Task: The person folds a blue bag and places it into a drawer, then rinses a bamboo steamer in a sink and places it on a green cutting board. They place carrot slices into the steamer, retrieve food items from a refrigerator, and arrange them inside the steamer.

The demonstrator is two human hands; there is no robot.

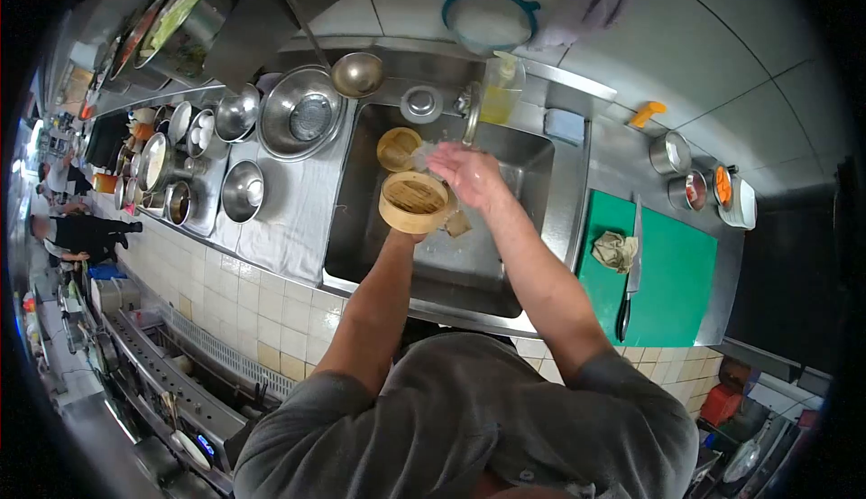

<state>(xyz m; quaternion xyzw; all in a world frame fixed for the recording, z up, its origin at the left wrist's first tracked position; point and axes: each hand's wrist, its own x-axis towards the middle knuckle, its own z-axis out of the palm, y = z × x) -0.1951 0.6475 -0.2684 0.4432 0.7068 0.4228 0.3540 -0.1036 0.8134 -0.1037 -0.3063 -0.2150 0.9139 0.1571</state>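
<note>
My left hand (417,236) grips a round bamboo steamer basket (413,202) from below, over the steel sink (528,183); most of its fingers are hidden beneath the basket. Fingers apart, my right hand (465,174) is just beside the faucet (472,118), palm partly showing, with nothing held in it. A second round bamboo piece (398,150) lies in the sink beyond the basket. Some brown scrap (457,223) rests on the sink floor, right of the basket.
On the right, a knife (634,255) and a crumpled cloth (614,252) lie on a green cutting board (667,269). Steel bowls (244,190) stand left of the sink. A soap bottle (499,93) is behind it. People (86,230) stand far left.
</note>
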